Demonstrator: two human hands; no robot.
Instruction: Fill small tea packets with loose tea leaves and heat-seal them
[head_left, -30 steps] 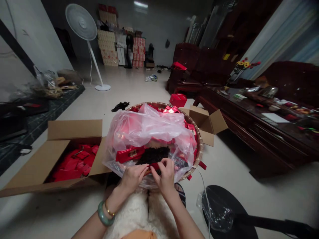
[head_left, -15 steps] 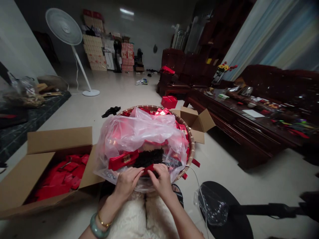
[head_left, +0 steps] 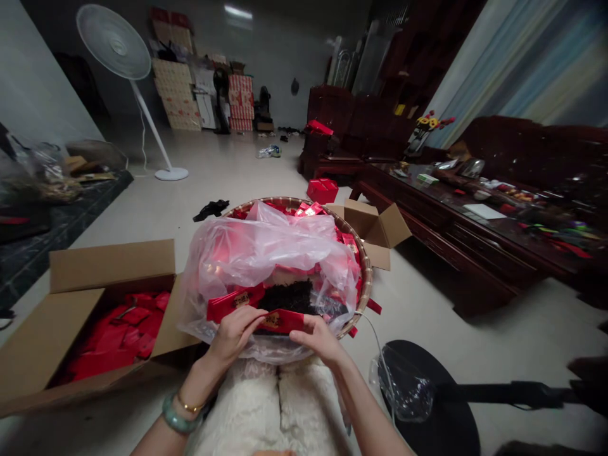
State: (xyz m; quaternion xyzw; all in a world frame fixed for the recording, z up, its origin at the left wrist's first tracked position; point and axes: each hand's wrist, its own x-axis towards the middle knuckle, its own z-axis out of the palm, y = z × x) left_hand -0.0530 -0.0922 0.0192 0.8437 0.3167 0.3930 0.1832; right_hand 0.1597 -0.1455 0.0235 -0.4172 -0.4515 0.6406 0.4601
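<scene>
Both my left hand [head_left: 234,335] and my right hand [head_left: 319,339] pinch the ends of a red packet with gold print [head_left: 280,321], held level just above the basket's near rim. Behind it lies a heap of dark loose tea leaves [head_left: 287,297], inside a clear plastic bag [head_left: 266,237] that lines a woven bamboo basket [head_left: 363,278]. A second red packet [head_left: 235,302] rests on the leaves' left side, close to my left hand. Many red packets show through the plastic.
To the left stands an open cardboard box [head_left: 111,266] holding red packets. A smaller open carton [head_left: 375,228] and a red box [head_left: 322,190] sit behind the basket. A black round stand base [head_left: 427,392] lies at lower right. A dark wooden table [head_left: 451,215] runs along the right.
My hands have moved apart, and the red packet now shows along its length instead of mostly hidden between them. The view has shifted slightly.
</scene>
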